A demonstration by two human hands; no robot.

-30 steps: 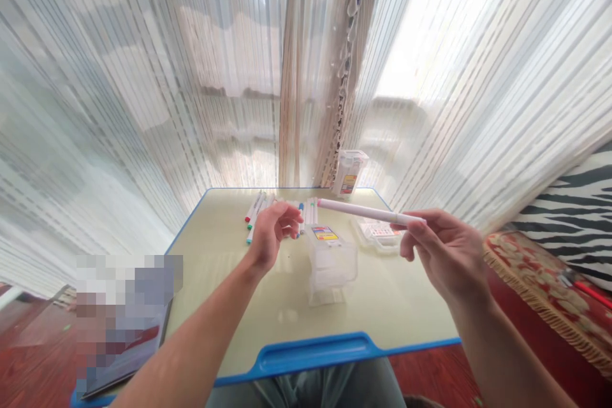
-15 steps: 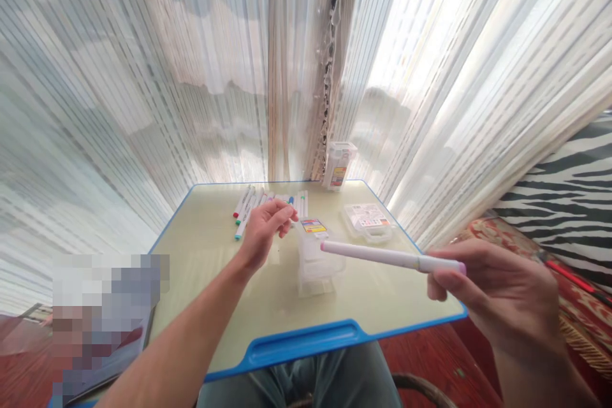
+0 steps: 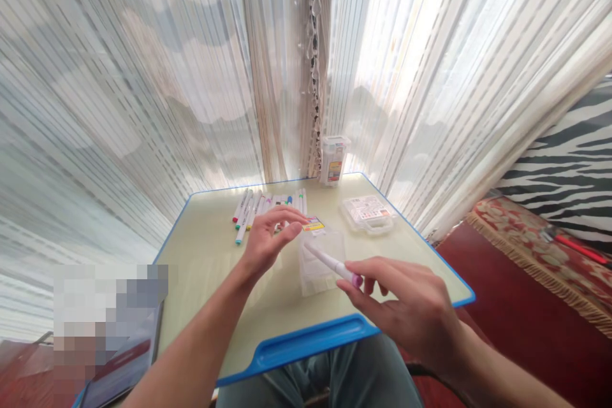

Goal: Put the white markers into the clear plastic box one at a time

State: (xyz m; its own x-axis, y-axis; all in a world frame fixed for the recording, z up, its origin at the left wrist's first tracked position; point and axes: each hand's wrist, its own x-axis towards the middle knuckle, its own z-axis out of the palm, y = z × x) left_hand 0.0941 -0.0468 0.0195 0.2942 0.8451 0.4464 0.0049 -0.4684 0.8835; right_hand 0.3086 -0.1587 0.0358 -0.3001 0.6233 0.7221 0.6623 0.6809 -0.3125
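My right hand pinches a white marker with a purple-pink end, its far end over a clear plastic case. That case lies on the table and carries a yellow and blue label. My left hand is at the label's left side, fingers stretched out and thumb apart, holding nothing; whether the fingertips touch the case I cannot tell. Several white markers with coloured ends lie behind my left hand, which partly hides them.
The light table has a blue edge and a blue front tray. A closed clear case lies at the right, and an upright clear container stands at the back. Curtains hang behind. A dark tablet-like device is at the left.
My right hand has brought the marker leftward from the table's right side to the clear case, turning it to point away from me. My left hand's fingers have straightened and spread.
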